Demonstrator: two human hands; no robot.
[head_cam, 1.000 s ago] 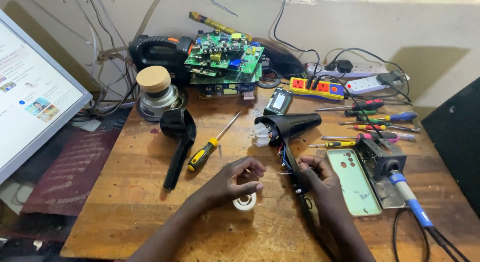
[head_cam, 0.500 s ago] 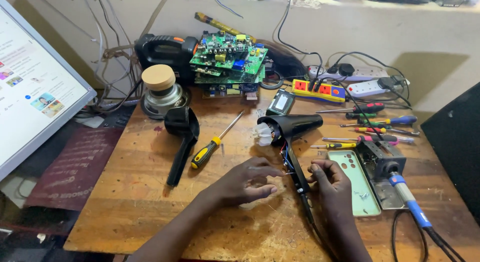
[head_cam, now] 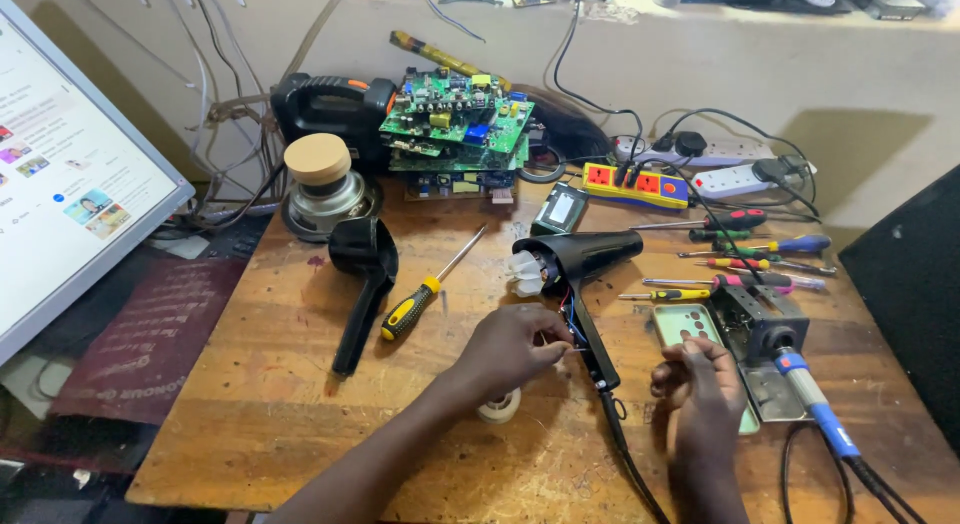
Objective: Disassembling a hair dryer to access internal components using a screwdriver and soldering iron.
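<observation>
An opened black hair dryer (head_cam: 582, 256) lies in the middle of the wooden table (head_cam: 250, 404), with its white fan showing and its handle pointing toward me. My left hand (head_cam: 508, 349) pinches thin wires coming out of the dryer's handle (head_cam: 598, 356). A small white roll (head_cam: 498, 406) sits just under that hand. My right hand (head_cam: 695, 379) hovers to the right of the handle, above a pale green phone case (head_cam: 682, 324). Its fingertips are pinched together, and I cannot make out whether anything thin is between them.
The dryer's loose black shell half (head_cam: 358, 279) and a yellow-black screwdriver (head_cam: 418, 306) lie to the left. At the right are a soldering iron (head_cam: 812, 416) on its stand (head_cam: 752, 319) and several screwdrivers (head_cam: 745, 256). Circuit boards (head_cam: 455, 119), power strips (head_cam: 640, 184) and a monitor (head_cam: 60, 184) ring the back and left.
My right hand has left the dryer's handle and moved right, over the green case. My left hand stays at the wires by the handle.
</observation>
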